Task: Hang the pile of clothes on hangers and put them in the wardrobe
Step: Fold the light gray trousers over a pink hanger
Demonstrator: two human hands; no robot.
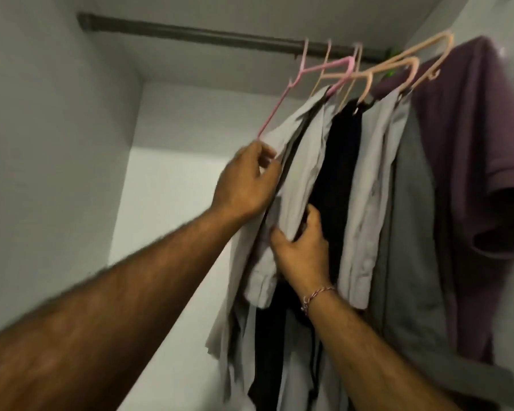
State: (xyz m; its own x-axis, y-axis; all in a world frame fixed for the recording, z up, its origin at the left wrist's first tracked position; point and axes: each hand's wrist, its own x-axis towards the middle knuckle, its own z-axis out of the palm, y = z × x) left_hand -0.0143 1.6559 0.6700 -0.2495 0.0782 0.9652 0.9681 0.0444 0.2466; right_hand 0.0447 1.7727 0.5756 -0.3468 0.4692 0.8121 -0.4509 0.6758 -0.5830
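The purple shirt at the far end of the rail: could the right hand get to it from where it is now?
Probably yes. The right hand grips a fold of the light grey garment, and the purple shirt hangs at the outer right with its face uncovered. The hand would have to let go first and cross in front of the other hanging clothes.

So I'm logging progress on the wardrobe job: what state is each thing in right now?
Rail: mounted across the wardrobe top, carrying hangers at its right end.
Pink hanger: hooked on the rail, tilted, lower end pinched.
Light grey garment: hanging, gripped lower down.
Black garment: hanging.
Purple shirt: hanging, far right.
Left hand: pinches the pink hanger.
Right hand: grips the light grey garment.
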